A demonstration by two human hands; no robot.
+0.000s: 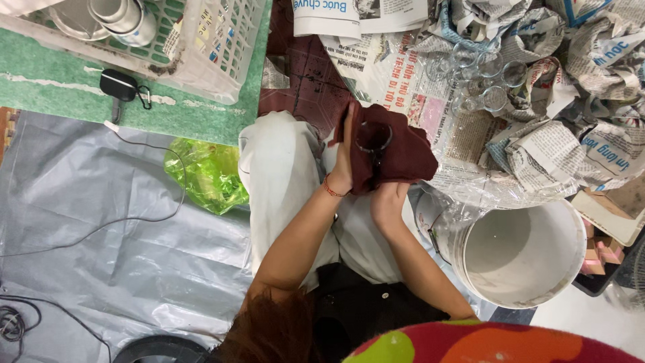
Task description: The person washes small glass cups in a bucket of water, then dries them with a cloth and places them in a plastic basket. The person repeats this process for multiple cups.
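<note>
White bucket (524, 259) sits just right of the person's lap; above the lap, dark red cloth (396, 151) wraps a clear glass (373, 136). Left hand (342, 161) fingers grip cloth and glass; right hand (390, 202) clutches cloth from below

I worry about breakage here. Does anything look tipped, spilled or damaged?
Nothing looks broken or spilled. The clear glasses sit crowded among crumpled newspaper, some apparently tilted. The left hand and right hand hold a glass in a dark red cloth.

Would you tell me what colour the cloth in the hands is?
Dark maroon cloth, seen in the head view.
</note>
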